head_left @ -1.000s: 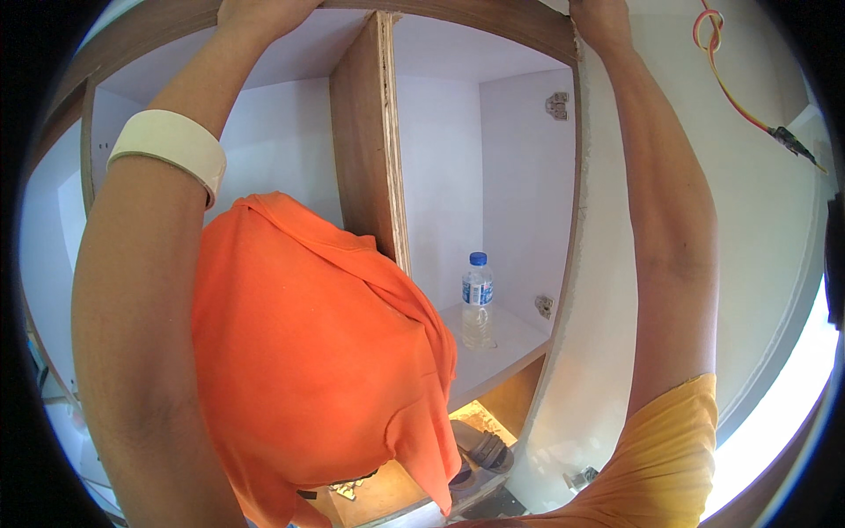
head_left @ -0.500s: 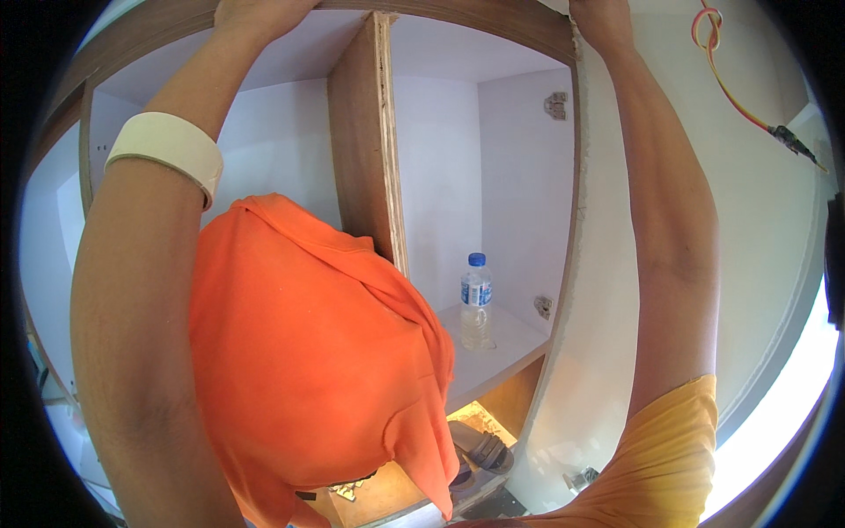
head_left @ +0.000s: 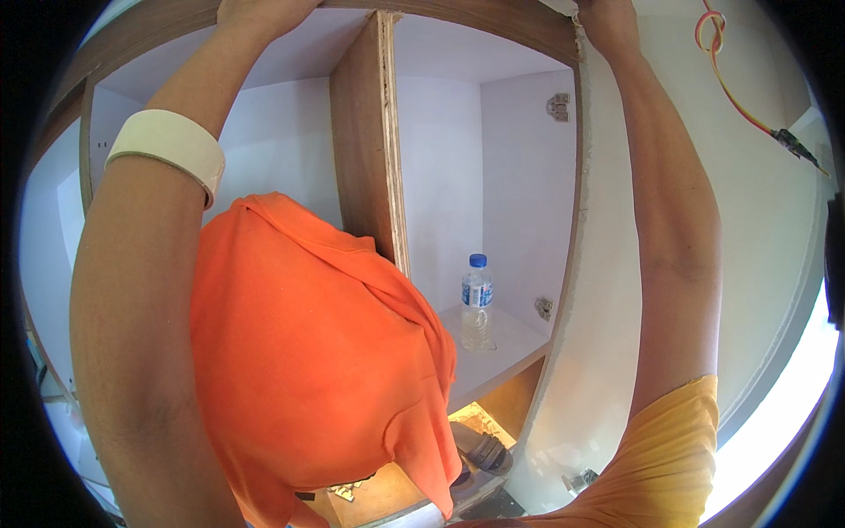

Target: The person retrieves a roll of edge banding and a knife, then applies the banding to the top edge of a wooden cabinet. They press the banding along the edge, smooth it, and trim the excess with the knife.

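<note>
Both my arms reach up past the frame's upper edge. My left hand (head_left: 266,12) is at the brown top rail (head_left: 440,19) of an open cabinet, with its fingers cut off by the edge. Around my left forearm sits a cream roll of masking tape (head_left: 167,148). My right hand (head_left: 609,25) is up by the rail's right end, against the pale wall, its fingers mostly out of the picture. A large orange cloth (head_left: 317,352), apparently a garment, fills the space between my arms and hides part of the left compartment.
A plywood divider (head_left: 365,132) splits the white-lined cabinet. A clear water bottle with a blue cap (head_left: 477,304) stands upright on the right compartment's shelf, near metal hinges (head_left: 558,107). Grey slippers (head_left: 482,447) lie below. Red and yellow wires (head_left: 722,79) hang at upper right.
Both hands stay up at the top of the cabinet. My right hand has shifted very slightly to the right, and the view has moved a touch.
</note>
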Available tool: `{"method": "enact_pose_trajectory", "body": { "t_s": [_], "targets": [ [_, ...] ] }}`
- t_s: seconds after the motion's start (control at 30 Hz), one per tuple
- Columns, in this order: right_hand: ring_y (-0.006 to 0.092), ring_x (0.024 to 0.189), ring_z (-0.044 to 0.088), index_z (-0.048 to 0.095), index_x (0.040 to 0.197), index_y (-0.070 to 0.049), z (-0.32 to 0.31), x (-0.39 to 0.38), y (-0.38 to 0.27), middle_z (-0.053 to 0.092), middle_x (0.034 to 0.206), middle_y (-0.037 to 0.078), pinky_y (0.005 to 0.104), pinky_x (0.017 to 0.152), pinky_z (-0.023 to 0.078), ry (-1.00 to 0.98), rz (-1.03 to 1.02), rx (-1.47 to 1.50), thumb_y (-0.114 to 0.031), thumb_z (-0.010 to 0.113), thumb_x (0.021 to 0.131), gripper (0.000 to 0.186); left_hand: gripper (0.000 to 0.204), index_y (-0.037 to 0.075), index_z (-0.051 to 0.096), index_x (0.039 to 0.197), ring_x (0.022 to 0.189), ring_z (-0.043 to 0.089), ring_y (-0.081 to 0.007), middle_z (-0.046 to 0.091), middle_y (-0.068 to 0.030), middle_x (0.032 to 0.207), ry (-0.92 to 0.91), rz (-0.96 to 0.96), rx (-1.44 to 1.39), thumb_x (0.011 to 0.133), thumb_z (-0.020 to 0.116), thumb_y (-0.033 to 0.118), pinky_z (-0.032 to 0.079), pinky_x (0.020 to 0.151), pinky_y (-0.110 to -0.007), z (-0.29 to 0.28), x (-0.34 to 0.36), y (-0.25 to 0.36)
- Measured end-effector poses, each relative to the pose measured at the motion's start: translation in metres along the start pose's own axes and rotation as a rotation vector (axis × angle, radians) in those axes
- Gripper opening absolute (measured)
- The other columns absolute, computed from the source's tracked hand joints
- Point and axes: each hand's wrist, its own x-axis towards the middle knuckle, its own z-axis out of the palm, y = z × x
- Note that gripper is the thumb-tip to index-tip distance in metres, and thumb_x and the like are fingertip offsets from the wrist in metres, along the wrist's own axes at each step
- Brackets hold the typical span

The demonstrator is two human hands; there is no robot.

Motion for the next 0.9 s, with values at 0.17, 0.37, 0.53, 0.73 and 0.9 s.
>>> {"method": "enact_pose_trajectory", "body": {
  "t_s": [0.17, 0.37, 0.53, 0.73, 0.9],
  "targets": [
    [0.0380, 0.093, 0.071, 0.080, 0.099, -0.007, -0.006, -0.002, -0.009, 0.074, 0.101, 0.019, 0.0447, 0.083, 0.055, -0.008, 0.018, -0.037, -0.004, 0.064, 0.084, 0.022, 0.021, 0.005, 0.072, 0.090, 0.084, 0.069, -0.0434, 0.071, -0.0232, 0.086, -0.044, -0.047, 0.003, 0.092, 0.068, 0.025, 0.055, 0.078, -0.053, 0.000, 0.004, -0.003],
    [0.0382, 0.091, 0.071, 0.080, 0.098, -0.008, 0.001, 0.001, 0.003, 0.075, 0.100, 0.018, 0.0447, 0.082, 0.056, 0.023, -0.030, -0.011, -0.005, 0.065, 0.081, 0.023, 0.020, 0.005, 0.072, 0.090, 0.084, 0.069, -0.0436, 0.071, -0.0230, 0.086, -0.015, -0.013, -0.011, 0.092, 0.068, 0.024, 0.055, 0.078, -0.053, -0.001, 0.001, 0.000],
    [0.0384, 0.090, 0.071, 0.080, 0.097, -0.010, -0.001, 0.000, 0.011, 0.075, 0.100, 0.018, 0.0442, 0.081, 0.056, -0.111, 0.079, -0.062, -0.006, 0.066, 0.079, 0.023, 0.020, 0.004, 0.071, 0.089, 0.085, 0.069, -0.0438, 0.071, -0.0230, 0.086, -0.016, -0.009, 0.000, 0.092, 0.068, 0.025, 0.054, 0.077, -0.053, -0.003, 0.000, -0.001],
    [0.0378, 0.090, 0.071, 0.080, 0.094, -0.009, -0.012, 0.000, 0.011, 0.075, 0.097, 0.017, 0.0431, 0.082, 0.057, -0.039, 0.043, -0.240, -0.004, 0.066, 0.078, 0.022, 0.021, 0.004, 0.071, 0.091, 0.085, 0.069, -0.0440, 0.071, -0.0230, 0.086, 0.019, 0.020, -0.009, 0.092, 0.068, 0.024, 0.054, 0.078, -0.053, -0.003, -0.002, 0.003],
    [0.0324, 0.084, 0.073, 0.079, 0.100, -0.003, -0.047, -0.035, -0.025, 0.076, 0.092, 0.019, 0.0389, 0.076, 0.057, 0.297, 0.062, 0.072, -0.004, 0.068, 0.083, 0.020, 0.022, 0.004, 0.071, 0.090, 0.085, 0.069, -0.0435, 0.071, -0.0228, 0.085, -0.033, -0.041, 0.002, 0.093, 0.066, 0.025, 0.054, 0.078, -0.053, 0.004, 0.001, -0.001]
  ]
}}
